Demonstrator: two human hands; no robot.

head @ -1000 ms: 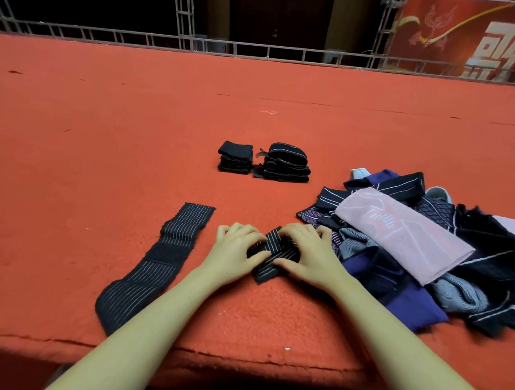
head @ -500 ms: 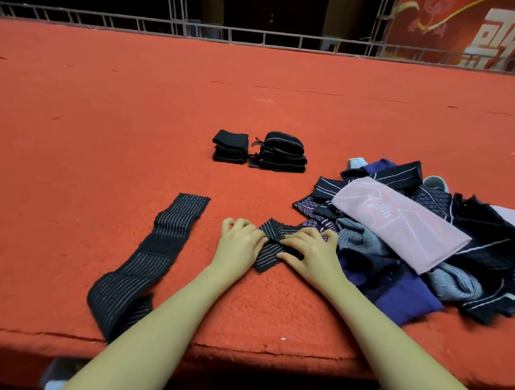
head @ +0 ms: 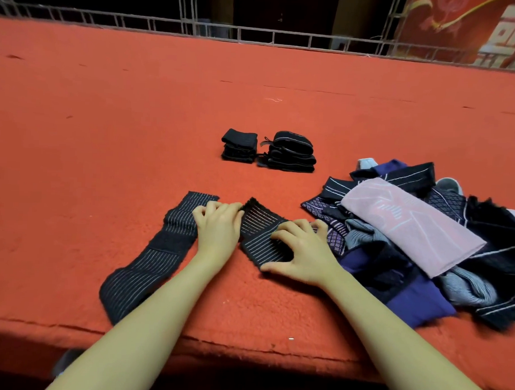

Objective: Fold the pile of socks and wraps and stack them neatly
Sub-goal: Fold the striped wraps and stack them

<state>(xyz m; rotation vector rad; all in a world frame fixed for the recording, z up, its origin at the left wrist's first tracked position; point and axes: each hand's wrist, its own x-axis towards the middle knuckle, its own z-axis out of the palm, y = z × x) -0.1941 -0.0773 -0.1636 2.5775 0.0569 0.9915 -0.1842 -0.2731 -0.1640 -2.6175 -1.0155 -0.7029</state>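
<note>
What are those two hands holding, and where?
Both hands hold the striped black wrap: the right hand spread over its near end, the left hand at its left edge.

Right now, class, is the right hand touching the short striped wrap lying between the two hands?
Touching. The head view shows the right hand resting on the short striped wrap, fingers spread over its stripes, thumb at its near edge.

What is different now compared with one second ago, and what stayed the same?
The striped wrap, bunched small between both hands before, now lies spread flatter. The left hand moved left toward the long wrap; the right hand presses on the striped wrap. The folded stacks and the pile stayed.
</note>
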